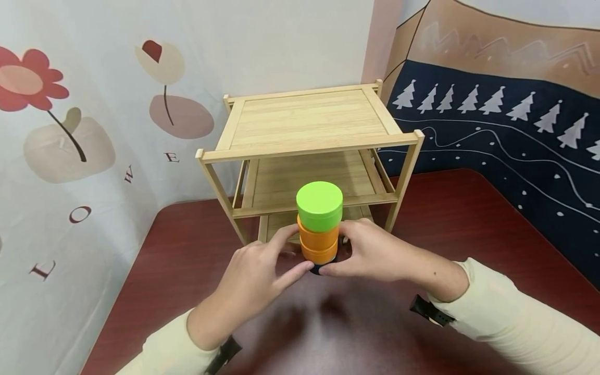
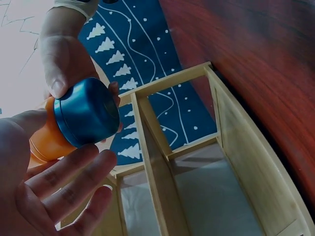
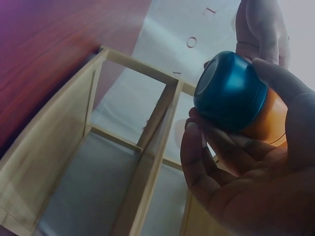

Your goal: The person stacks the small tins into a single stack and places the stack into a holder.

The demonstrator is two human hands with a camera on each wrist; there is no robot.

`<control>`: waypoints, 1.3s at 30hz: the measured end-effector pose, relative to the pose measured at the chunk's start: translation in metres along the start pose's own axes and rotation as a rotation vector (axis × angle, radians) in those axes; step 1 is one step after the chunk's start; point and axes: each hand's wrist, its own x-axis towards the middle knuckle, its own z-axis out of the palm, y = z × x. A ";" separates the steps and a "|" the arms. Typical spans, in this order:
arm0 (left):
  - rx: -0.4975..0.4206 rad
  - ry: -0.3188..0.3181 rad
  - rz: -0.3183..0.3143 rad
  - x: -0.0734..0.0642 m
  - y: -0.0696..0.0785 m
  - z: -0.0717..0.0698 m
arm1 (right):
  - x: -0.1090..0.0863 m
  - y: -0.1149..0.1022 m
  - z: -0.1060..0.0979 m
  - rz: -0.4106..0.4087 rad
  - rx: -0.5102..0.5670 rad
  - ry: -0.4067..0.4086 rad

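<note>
A cylindrical container (image 1: 319,237) stands upright between both hands in the head view, held in front of the wooden rack. It has a bright green top (image 1: 320,200), ridged orange middle bands and a dark blue rounded base (image 2: 88,112). On its left side, my left hand (image 1: 253,276) grips it between thumb and fingers, thumb low near the base. My right hand (image 1: 370,252) grips the opposite side, its thumb also against the blue base, as the right wrist view shows. Both wrist views show the blue base (image 3: 230,91) and part of the orange; the green top is hidden there.
A pale wooden rack (image 1: 309,140) with tiered shelves stands just beyond the hands on a dark red tabletop (image 1: 187,245). Behind are a flower-printed wall covering (image 1: 108,104) at left and a navy one with white trees (image 1: 492,120) at right.
</note>
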 end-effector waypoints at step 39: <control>-0.149 -0.040 0.116 0.044 -0.010 -0.041 | 0.018 -0.039 -0.050 0.063 -0.081 -0.006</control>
